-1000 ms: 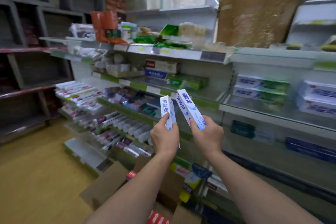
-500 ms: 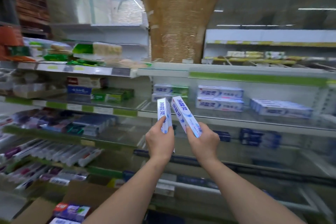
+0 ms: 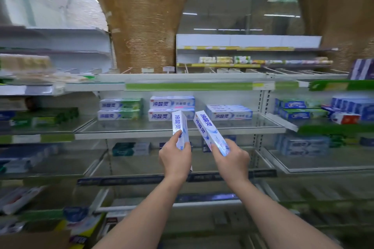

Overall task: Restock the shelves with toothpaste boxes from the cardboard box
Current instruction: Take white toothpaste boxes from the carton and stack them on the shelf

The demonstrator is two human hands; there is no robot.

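The left hand grips a glossy white-and-blue toothpaste box upright; the right hand grips a second box, tilted left. Both long cardboard cartons rise before the glass shelf, where matching boxes lie stacked.

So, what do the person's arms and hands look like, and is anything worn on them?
Both forearms are bare as far as the picture shows: no sleeves, gloves or watch can be seen. The left hand and the right hand also show no rings on the visible fingers. The nails look short and unpainted.
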